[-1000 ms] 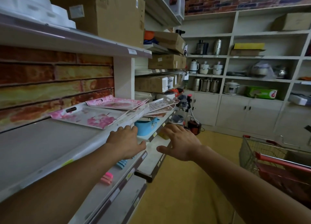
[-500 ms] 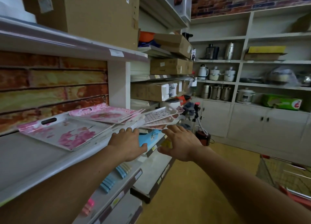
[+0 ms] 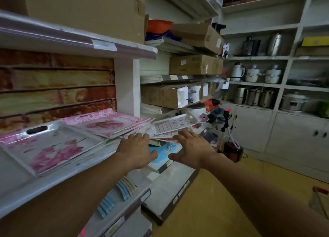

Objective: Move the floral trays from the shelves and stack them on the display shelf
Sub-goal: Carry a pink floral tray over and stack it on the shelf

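Note:
A white tray with pink blossoms [image 3: 51,147] lies on the grey display shelf [image 3: 16,188] at my left. Beside it a pink floral tray [image 3: 105,123] leans on a stack of trays. Further right, a white tray with a square pattern [image 3: 175,123] tops another small pile on the neighbouring shelf. My left hand [image 3: 136,152] reaches out with fingers extended, its fingertips at the near edge of the pink tray stack. My right hand [image 3: 193,148] is spread just below the front edge of the patterned tray. Neither hand holds anything.
Cardboard boxes [image 3: 194,64] fill the shelves above. A light blue item [image 3: 160,152] sits on the shelf under my hands, blue and beige strips [image 3: 122,188] on a lower one. Kettles and cookers [image 3: 256,96] line the far wall shelves. A red cart corner [image 3: 320,197] shows at right.
I have stepped closer to the shelf. Both hands have advanced towards the tray stacks and now reach their front edges.

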